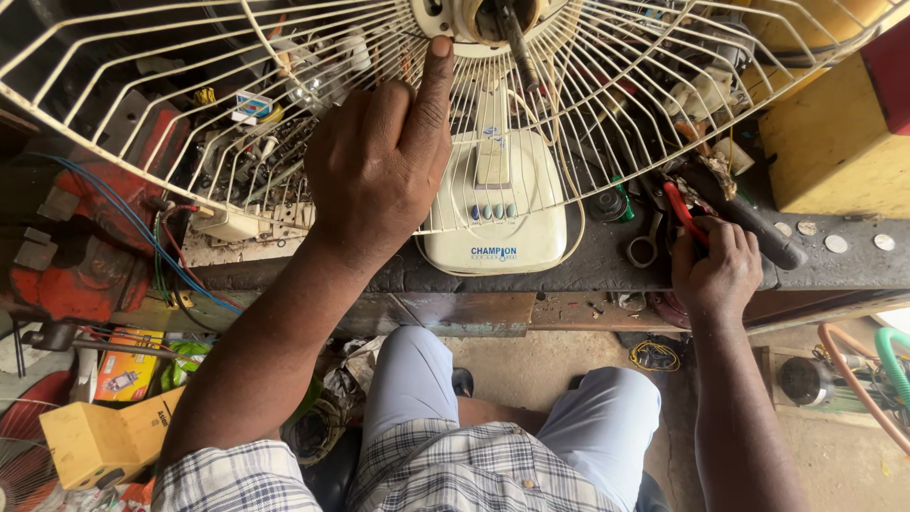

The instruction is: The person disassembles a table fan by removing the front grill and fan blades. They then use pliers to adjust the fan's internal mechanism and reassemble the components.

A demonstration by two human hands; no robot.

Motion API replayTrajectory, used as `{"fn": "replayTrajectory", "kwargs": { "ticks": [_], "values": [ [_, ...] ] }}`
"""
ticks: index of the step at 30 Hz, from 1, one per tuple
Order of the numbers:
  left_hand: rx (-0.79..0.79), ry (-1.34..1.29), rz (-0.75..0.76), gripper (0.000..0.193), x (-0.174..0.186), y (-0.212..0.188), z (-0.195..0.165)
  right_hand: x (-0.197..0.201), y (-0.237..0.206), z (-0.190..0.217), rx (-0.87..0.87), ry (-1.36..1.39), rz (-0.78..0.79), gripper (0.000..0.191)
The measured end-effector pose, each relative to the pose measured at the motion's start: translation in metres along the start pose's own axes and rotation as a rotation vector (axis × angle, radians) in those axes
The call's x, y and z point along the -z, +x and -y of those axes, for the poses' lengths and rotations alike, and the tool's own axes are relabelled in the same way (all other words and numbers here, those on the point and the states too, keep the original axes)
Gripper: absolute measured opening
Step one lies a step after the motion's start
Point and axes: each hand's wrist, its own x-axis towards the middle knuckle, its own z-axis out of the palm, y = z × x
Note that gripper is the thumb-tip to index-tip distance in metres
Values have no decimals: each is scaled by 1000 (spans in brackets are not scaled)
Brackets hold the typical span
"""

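My left hand (379, 156) presses against the white wire fan guard (171, 114), with the forefinger stretched up to the round hub (455, 19) and the shaft at the top. Behind the grille stands the cream fan base (498, 218) with a row of small buttons. My right hand (716, 270) rests at the workbench's front edge, its fingers curled among a pile of tools, touching red-handled pliers (684, 213) and a black handle (749, 223). The fingertips are hidden, so what they grip is unclear.
The dark workbench (588, 265) holds scissors (645, 248), a green-capped bottle (611, 204), wires and small parts. A yellow box (834, 142) stands at the right, a red vise (85, 256) at the left. Hoses (872, 370) and cardboard boxes (104, 436) lie on the floor.
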Motion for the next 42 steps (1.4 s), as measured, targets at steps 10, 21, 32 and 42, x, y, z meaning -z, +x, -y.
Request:
{"fn": "replayTrajectory", "kwargs": {
  "ticks": [10, 21, 32, 42],
  "values": [
    [39, 3, 89, 74, 4, 6, -7, 6, 1, 2, -35, 19, 18, 18],
    [14, 52, 145, 74, 5, -1, -12, 16, 19, 15, -108, -131, 243, 13],
    [-2, 99, 204, 84, 25, 8, -7, 31, 68, -3, -137, 239, 6, 16],
    [3, 74, 175, 83, 9, -9, 3, 42, 86, -23, -626, 1086, -47, 20]
  ]
}}
